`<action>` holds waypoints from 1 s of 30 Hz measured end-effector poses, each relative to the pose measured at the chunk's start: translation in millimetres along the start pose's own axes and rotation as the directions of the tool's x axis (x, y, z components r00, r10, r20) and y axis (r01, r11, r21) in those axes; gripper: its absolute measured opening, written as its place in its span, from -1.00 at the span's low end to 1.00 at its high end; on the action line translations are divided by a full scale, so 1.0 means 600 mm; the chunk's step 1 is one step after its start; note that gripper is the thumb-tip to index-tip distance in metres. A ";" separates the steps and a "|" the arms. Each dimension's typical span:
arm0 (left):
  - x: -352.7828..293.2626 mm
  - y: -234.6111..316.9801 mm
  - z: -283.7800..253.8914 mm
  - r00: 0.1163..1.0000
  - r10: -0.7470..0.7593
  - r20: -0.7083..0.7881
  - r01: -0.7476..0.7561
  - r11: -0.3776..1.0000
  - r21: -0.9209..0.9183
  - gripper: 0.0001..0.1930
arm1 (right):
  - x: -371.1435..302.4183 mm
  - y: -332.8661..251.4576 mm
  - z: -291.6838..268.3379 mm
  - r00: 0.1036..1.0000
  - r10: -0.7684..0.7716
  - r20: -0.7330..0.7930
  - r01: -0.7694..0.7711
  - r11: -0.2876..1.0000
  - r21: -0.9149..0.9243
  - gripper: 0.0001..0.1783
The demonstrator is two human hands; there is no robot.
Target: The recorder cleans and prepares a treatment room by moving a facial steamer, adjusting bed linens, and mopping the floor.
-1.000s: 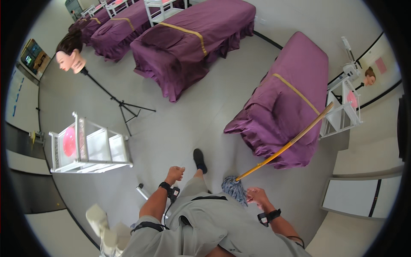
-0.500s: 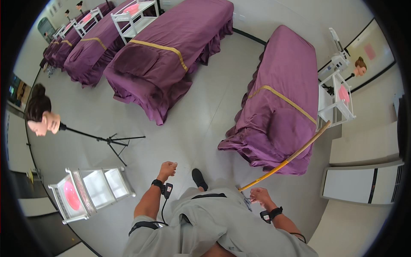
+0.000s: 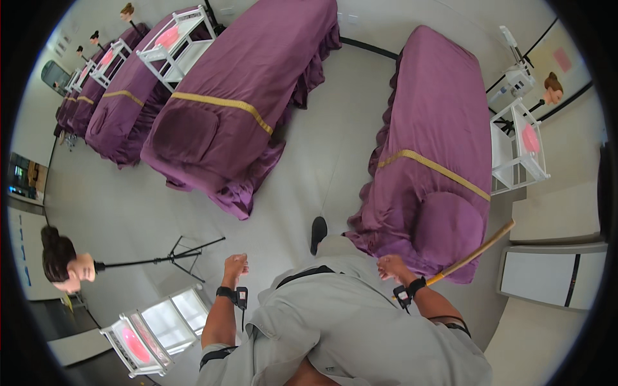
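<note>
My left hand point(image 3: 236, 267) is held out in front of my body with its fingers curled in, and nothing shows in it. My right hand point(image 3: 390, 266) has loosely curled fingers, also with nothing visible in them. It is nearest to the foot end of the right-hand bed point(image 3: 438, 96), which has a purple cover and a gold band. A yellow-brown wooden pole point(image 3: 473, 257) slants past that bed's near end. My right forearm covers part of the pole, and its lower end disappears beside my clothing. Both wrists wear black straps with small devices.
More purple-covered beds point(image 3: 238, 71) stand at the left. A mannequin head point(image 3: 64, 260) on a black tripod point(image 3: 174, 256) is at far left, above a white trolley point(image 3: 177, 315) with a pink basin point(image 3: 136, 344). Another white trolley point(image 3: 512, 151) stands right. A white cabinet point(image 3: 537, 276) is near the right wall.
I have stepped forward, and my dark shoe is further ahead. The beds, tripod, trolley and pole have shifted down in view. Both hands are still off the pole, and my right hand has risen slightly.
</note>
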State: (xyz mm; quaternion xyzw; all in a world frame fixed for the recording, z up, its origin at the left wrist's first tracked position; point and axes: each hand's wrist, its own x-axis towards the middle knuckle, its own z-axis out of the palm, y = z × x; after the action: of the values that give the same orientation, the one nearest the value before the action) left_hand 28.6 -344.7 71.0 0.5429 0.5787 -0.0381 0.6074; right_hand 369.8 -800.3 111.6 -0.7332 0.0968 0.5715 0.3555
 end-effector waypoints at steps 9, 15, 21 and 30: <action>0.110 0.167 0.062 0.992 -0.125 0.007 0.125 0.991 0.040 -0.66 | 0.068 -0.337 -0.106 0.979 -0.169 -0.115 0.180 0.979 0.100 -0.81; 0.251 0.319 0.139 0.982 -0.121 0.148 0.105 0.988 0.112 -0.68 | 0.147 -0.470 -0.153 0.978 -0.126 -0.165 0.163 0.958 0.238 -0.77; 0.495 0.419 0.152 0.960 -0.006 0.281 -0.078 0.955 0.286 -0.75 | 0.236 -0.636 -0.182 0.990 -0.040 -0.134 0.076 0.958 0.277 -0.84; 0.640 0.835 0.274 0.965 0.009 0.263 -0.075 0.967 0.243 -0.73 | 0.324 -0.778 -0.281 0.967 0.090 -0.240 0.019 0.908 0.418 -0.89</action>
State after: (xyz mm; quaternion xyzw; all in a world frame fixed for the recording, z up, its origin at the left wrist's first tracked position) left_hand 600.9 -32.5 51.1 0.6178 0.4727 -0.1690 0.6052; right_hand 819.4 -515.5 142.7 -0.7056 0.2746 0.4456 0.4776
